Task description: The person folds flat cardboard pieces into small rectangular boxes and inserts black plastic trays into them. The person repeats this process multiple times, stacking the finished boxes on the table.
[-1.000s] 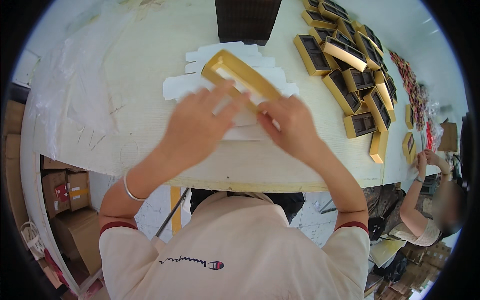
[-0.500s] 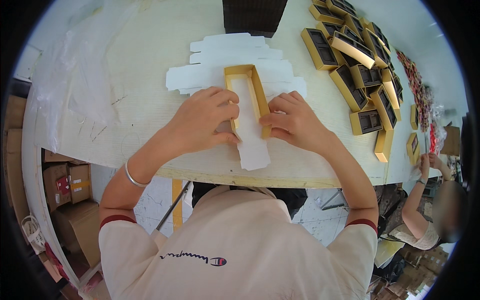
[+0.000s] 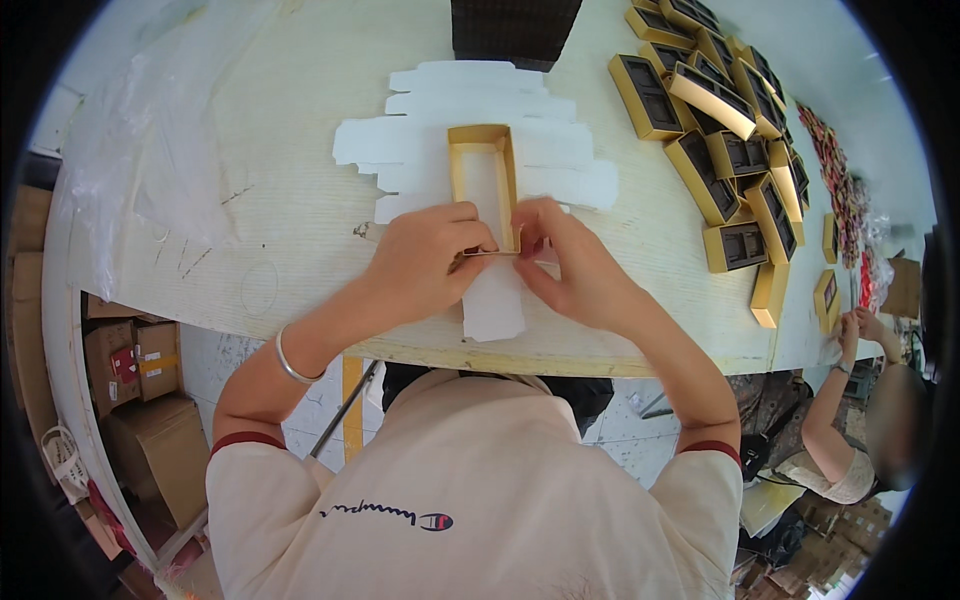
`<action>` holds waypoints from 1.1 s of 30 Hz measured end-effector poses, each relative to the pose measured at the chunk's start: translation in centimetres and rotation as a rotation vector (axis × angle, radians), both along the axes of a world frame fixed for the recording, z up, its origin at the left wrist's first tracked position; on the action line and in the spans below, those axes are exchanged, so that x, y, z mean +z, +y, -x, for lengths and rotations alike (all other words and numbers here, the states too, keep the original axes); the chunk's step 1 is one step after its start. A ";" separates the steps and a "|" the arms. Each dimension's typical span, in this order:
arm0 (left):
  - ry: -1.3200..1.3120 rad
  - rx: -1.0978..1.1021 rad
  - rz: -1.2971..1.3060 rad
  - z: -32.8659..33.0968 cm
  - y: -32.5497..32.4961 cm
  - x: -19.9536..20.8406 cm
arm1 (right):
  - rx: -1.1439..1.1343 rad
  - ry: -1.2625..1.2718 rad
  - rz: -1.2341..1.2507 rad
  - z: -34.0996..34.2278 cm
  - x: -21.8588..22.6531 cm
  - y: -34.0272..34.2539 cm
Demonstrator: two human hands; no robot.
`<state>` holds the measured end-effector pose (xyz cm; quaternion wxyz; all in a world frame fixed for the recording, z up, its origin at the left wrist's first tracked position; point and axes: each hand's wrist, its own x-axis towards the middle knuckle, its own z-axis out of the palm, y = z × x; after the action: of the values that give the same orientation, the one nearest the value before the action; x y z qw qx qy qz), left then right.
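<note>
A narrow, open-topped gold cardboard box with a pale inside stands in front of me, its long sides running away from me. My left hand pinches the near end wall at its left part, fingers closed over the edge. My right hand is closed round the near right corner, with fingertips and thumb at the wall; the exact contact is partly hidden. A white card strip reaches toward me from the box's near end. Flat white card blanks lie fanned beneath and beyond the box.
A dark block-like stack stands at the far middle. Gold boxes with black inserts are heaped at the right. Clear plastic film lies at the left. Another person's hands work at the far right. Cardboard cartons sit below left.
Both hands have moved from the box's long sides to its near end, closer together. The near end wall now stands up across the box, and its long sides look straighter.
</note>
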<state>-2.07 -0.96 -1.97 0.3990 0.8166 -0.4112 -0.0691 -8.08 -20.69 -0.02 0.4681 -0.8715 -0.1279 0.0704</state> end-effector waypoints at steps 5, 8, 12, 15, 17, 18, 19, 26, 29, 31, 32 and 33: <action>0.116 0.019 0.012 -0.3 1.0 -0.1 | 0.215 -0.524 0.473 2.5 1.2 -0.4; 0.135 -0.022 -0.020 -0.7 0.6 0.5 | 0.186 -0.697 0.504 2.5 -0.9 0.0; 0.386 -0.140 0.003 -2.2 1.3 0.8 | 0.075 -0.742 0.318 -0.7 -1.6 -0.4; 0.595 -0.103 0.062 -3.0 1.7 0.7 | -0.110 -0.523 0.003 -1.5 -1.5 1.3; 0.354 -0.054 0.010 -2.0 1.3 1.1 | -0.197 -0.379 -0.163 -1.5 -1.7 1.9; 0.311 -0.052 0.060 -1.8 1.2 0.9 | -0.210 -0.342 -0.201 -1.4 -2.2 1.9; 0.267 -0.051 0.110 -1.6 1.1 0.5 | -0.223 -0.304 -0.240 -1.4 -2.7 1.9; 0.092 0.037 0.142 -0.9 0.7 -0.1 | -0.029 -0.922 0.539 -1.2 -2.5 1.1; -0.185 0.066 0.133 0.7 0.4 -1.4 | 0.063 -0.845 0.652 -1.1 -2.9 0.8; -0.207 0.060 0.040 0.4 0.4 -1.3 | 0.139 -0.690 0.620 -1.4 -2.9 0.9; -0.219 0.057 -0.005 0.3 0.4 -1.1 | 0.163 -0.640 0.604 -1.7 -2.7 0.9; -0.174 0.056 -0.027 0.0 0.4 -0.8 | 0.186 -0.591 0.588 -2.1 -2.2 0.9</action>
<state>-2.03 -0.54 -2.76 0.3525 0.8361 -0.4202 0.0075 -5.99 -19.81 -2.27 0.1346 -0.9353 -0.3092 -0.1068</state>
